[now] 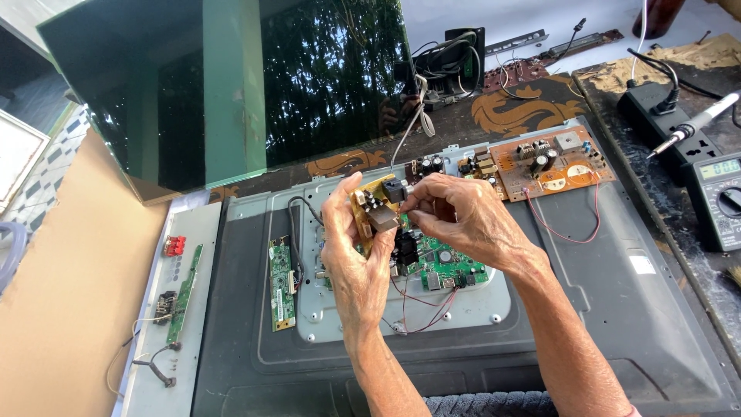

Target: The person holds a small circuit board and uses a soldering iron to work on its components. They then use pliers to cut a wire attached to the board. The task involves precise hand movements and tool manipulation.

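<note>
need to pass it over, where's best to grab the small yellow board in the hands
Take the small yellow board by its bare long edges, coming from the left, as the left hand does. Its face is crowded with upright parts, which the right hand is fingering, so avoid that side.

Dark workbench (532, 116) with gold dragon pattern fills the frame. Opened flat TV chassis (617, 309) lies across centre and bottom, a dark glass panel (231, 85) leans upper left. Power strip (656, 116), soldering iron (695, 122) and multimeter (718, 197) sit at right edge.
</note>
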